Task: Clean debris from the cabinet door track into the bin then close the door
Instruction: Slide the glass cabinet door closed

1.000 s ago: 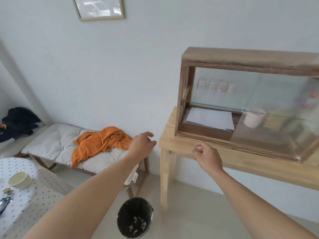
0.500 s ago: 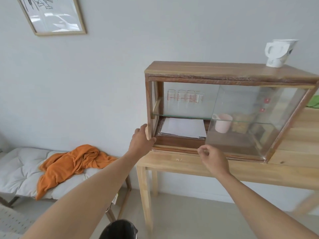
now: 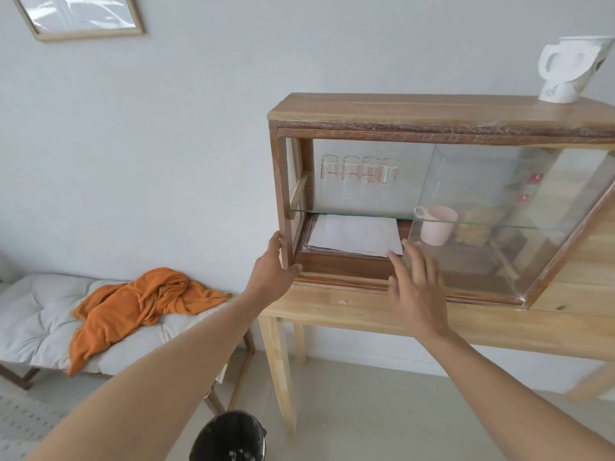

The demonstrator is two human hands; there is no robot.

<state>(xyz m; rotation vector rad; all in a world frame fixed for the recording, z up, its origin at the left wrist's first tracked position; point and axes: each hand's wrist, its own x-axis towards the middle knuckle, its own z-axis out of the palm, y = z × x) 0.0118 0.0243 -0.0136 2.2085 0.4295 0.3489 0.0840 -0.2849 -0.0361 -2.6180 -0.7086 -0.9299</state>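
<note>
From the head camera, the left hand (image 3: 274, 272) grips the lower left corner post of the wood-framed glass-fronted cabinet (image 3: 432, 109), thumb on the front of the post and the other fingers wrapped behind it, out of sight. The right hand (image 3: 417, 287) is open and empty, fingers spread and lying flat against the left edge of the sliding glass door (image 3: 499, 234), which is drawn aside to the right and leaves the left half of the cabinet open. The wooden door track (image 3: 342, 280) runs along the bottom front; no debris shows in its exposed stretch, though the picture is too soft to be sure.

The step in hand looks like closing the door. To do it well, the person would keep the flat palm on the glass edge and push evenly leftward along the track, low on the pane so it does not tilt or bind, while the left hand braces the frame against sliding on the pale wooden table (image 3: 366, 314). The left thumb should clear the post before the glass arrives.

The round black bin (image 3: 229, 437) stands on the floor below, holding pale scraps. Inside, white sheets of paper (image 3: 352, 236) lie just behind the track, a pink mug (image 3: 436, 224) stands behind the glass, and a row of clear measuring glasses (image 3: 359, 171) stands on the shelf. A white jug (image 3: 569, 71) stands on top; a jolt could shake it. An orange cloth (image 3: 139, 301) lies on a bench well apart.
</note>
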